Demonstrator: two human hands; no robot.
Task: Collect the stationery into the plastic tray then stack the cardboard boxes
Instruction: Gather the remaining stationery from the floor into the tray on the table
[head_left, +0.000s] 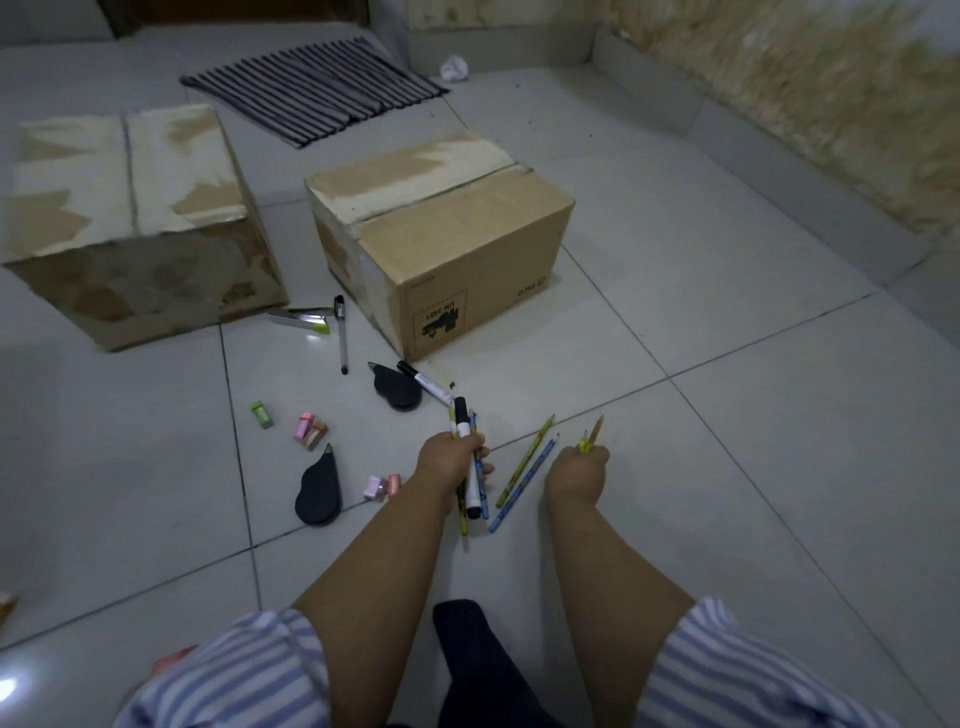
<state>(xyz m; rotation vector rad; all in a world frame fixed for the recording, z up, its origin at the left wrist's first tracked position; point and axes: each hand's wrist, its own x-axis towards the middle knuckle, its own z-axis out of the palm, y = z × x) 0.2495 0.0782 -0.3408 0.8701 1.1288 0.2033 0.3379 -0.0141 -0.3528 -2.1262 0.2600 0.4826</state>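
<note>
My left hand (451, 460) grips a bundle of markers and pencils (470, 483) above the tiled floor. My right hand (576, 475) is closed around pencils (594, 435) whose tips stick up from the fist. Two pencils, one green (525, 461) and one blue (523, 486), lie on the floor between my hands. A black marker (427, 385), a pen (342, 335), a stapler (304, 319), two black tape dispensers (318, 493) (395, 387) and several erasers (310, 430) are scattered to the left. Two cardboard boxes (124, 223) (441, 239) stand side by side behind them. No plastic tray is visible.
A striped mat (317, 88) lies on the floor behind the boxes, with a crumpled white scrap (454, 68) near the wall. A grey skirting (753, 150) and stained wall run along the right. My knee in dark cloth (478, 660) is at the bottom.
</note>
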